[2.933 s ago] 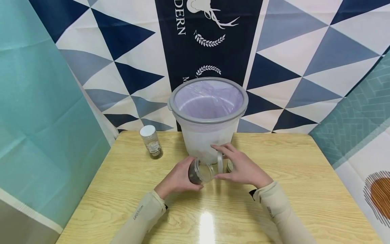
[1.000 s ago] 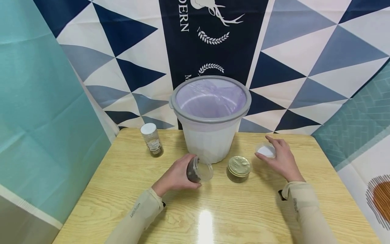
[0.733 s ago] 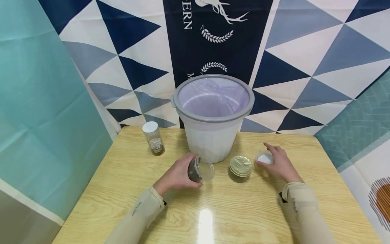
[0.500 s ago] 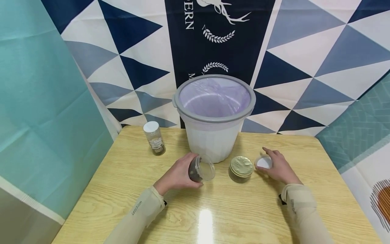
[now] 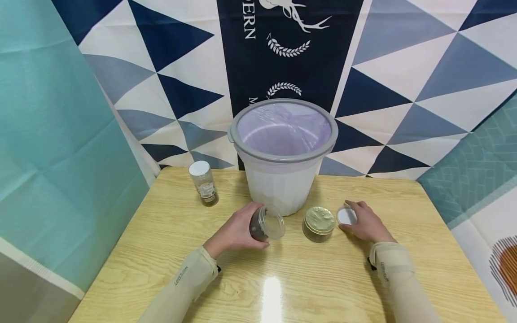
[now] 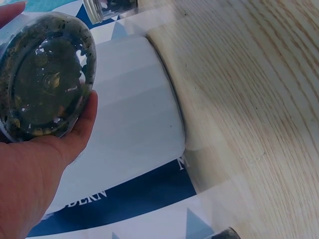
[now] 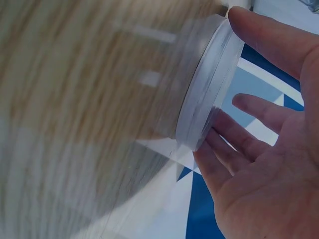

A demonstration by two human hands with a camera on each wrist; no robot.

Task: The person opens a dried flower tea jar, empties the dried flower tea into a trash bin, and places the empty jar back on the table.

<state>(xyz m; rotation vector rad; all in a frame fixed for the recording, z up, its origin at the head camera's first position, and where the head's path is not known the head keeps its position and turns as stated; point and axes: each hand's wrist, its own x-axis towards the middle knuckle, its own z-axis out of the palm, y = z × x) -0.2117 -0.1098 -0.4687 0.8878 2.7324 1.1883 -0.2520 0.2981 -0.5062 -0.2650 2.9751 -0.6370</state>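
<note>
My left hand (image 5: 234, 232) grips a clear plastic jar (image 5: 259, 224), tilted on its side with its mouth facing right; dark contents show through the base (image 6: 47, 82) in the left wrist view. At the right, my right hand (image 5: 366, 223) holds a white round lid (image 5: 347, 216) by its edge, low over the table. In the right wrist view the thumb is at one side of the lid (image 7: 207, 89) and fingertips are at the other. Between the hands stands a jar with a gold foil-like top (image 5: 319, 220).
A white bin (image 5: 278, 188) with a grey rim and purple liner stands behind the jars. To its left is a taller jar (image 5: 204, 188) with a white cap and label. The wooden table (image 5: 226, 287) ends at a patterned cloth backdrop.
The right hand has carried the lid away from the left-hand jar to the right, then lowered it slightly toward the table. The left hand stays in place with its jar.
</note>
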